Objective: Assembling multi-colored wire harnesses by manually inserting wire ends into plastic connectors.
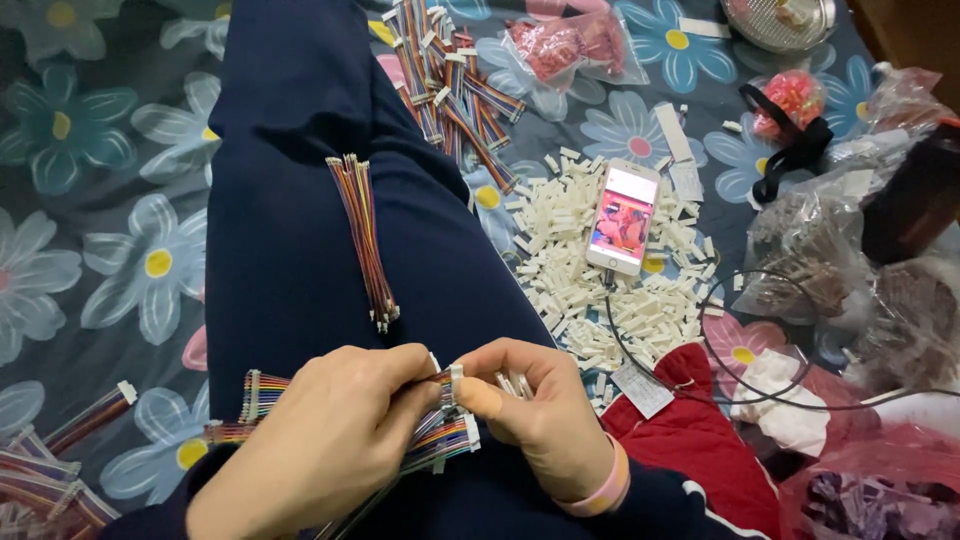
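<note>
Bedsheet (90, 250), floral, fills the frame; a navy-trousered leg (290, 220) crosses it. White connector housings (570, 260) lie heaped right of centre around a phone (623, 215). Bottom centre, left hand (320, 440) and right hand (535, 415) together pinch a multicoloured wire harness (445, 430); another wire bundle (365, 240) rests on the leg.

phone screen: my phone (622, 217) lies right of centre on the white connector pile (600, 270), its upright screen lit pink and red.
top bag: a clear plastic bag of red parts (565, 45) sits at upper centre.
right bags: crinkled clear bags of brownish parts (800, 250) fill the right edge.
paper tag: a small white label (642, 388) lies just below the pile, on my red cloth (700, 440).
lower right: a clear bag of purple bits (860, 500).
</note>
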